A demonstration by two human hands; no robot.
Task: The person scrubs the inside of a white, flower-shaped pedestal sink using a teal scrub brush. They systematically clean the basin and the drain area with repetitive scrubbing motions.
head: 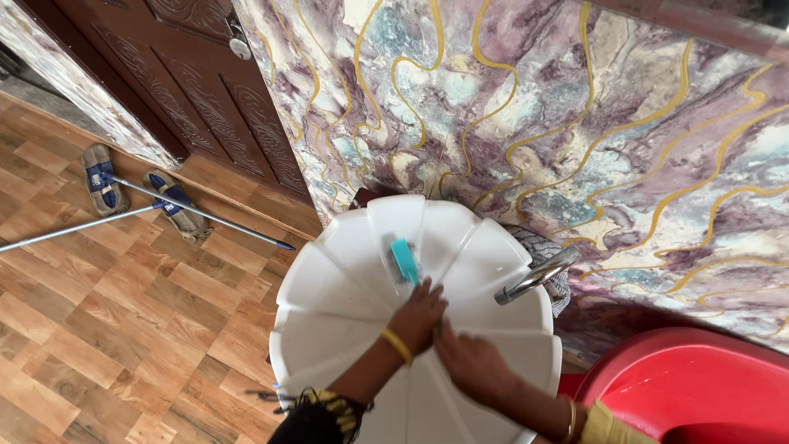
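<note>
The left hand (417, 316) closes its fingers round the handle end of a teal scrub brush (403, 261), holding it against the white scalloped basin (329, 288) at the centre of the frame. The right hand (472, 366) lies flat and open on the basin just lower right of the left, gripping nothing. A metal tap (534, 278) reaches over the basin's right rim, with a grey cloth (538, 245) behind it. A red tub (699, 386) sits at the lower right. At the upper left, two sandals (103, 177) and a long mop pole (197, 212) lie on the wooden floor (123, 329) near a dark door (205, 90).
</note>
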